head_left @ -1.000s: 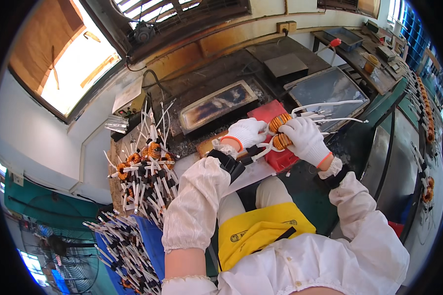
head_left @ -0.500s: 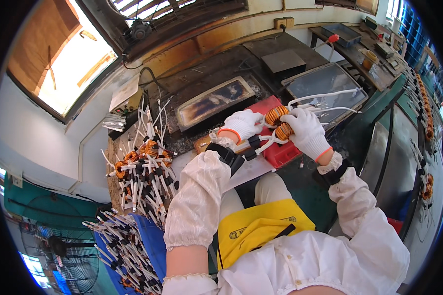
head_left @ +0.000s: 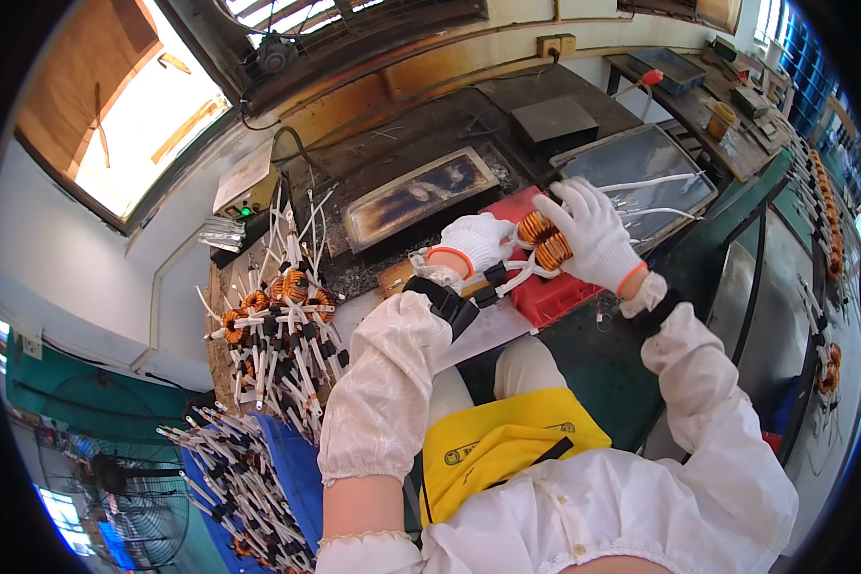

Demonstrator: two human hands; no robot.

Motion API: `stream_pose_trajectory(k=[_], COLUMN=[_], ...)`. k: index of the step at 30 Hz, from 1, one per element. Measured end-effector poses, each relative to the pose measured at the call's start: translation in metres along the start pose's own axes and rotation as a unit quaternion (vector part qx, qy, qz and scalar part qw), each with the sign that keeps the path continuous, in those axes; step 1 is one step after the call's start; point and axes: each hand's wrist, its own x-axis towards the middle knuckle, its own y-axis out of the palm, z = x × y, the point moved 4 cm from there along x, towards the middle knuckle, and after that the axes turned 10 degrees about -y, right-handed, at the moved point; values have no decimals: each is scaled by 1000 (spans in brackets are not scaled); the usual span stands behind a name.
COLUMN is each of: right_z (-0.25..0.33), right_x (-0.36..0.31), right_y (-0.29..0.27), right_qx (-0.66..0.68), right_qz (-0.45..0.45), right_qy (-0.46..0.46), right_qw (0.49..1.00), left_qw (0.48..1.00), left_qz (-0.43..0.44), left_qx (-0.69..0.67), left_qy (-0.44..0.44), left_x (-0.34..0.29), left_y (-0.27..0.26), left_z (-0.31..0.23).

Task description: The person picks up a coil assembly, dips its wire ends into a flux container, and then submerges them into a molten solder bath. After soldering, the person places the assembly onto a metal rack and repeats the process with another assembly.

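Note:
A pair of orange copper-wound ring coils [head_left: 553,253] with white sleeved leads and black sleeves lies over a red block [head_left: 549,300]. My left hand [head_left: 478,243], in a white glove, is closed against the left side of the coils and steadies them; its fingertips are partly hidden. On the right, my gloved right hand [head_left: 595,234] touches the coils with its palm side, fingers and thumb stretched up and apart. Long white leads [head_left: 655,182] run out to the right beyond it.
A framed rectangular pot [head_left: 421,198] with a scorched surface stands behind my left hand. Heaped coils with leads [head_left: 282,325] lie to the left, above a blue bin [head_left: 292,469] holding more. A glass-topped tray [head_left: 631,172] and a dark metal box [head_left: 555,124] stand behind.
My right hand has loosened from the coils, its fingers lifting and stretching upward. The left hand stays almost in place. A green light now shows on the box at the left.

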Motion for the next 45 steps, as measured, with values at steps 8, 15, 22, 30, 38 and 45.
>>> stream_pose_trajectory(k=[8, 15, 22, 30, 38, 45], right_z=[-21, -15, -16, -14, -16, -16], right_x=[3, 2, -11, -2, -3, -4], right_y=[30, 36, 48, 38, 40, 39], right_qx=[152, 108, 102, 104, 116, 101], right_qz=[114, 142, 137, 107, 97, 90], right_qy=[-22, 22, 34, 21, 11, 9], right_qw=[982, 984, 985, 989, 988, 991], left_qw=[988, 955, 909, 566, 344, 312], left_qz=[-143, -292, -411, -182, -200, -126], left_qx=[-57, 50, -61, -800, -912, -931], left_qy=[24, -28, 32, -84, -95, -139], left_x=[-30, -37, -76, -116, -107, -98], left_y=[-3, 24, 21, 119, 89, 106], left_z=[-17, -26, -53, -12, 6, 19])
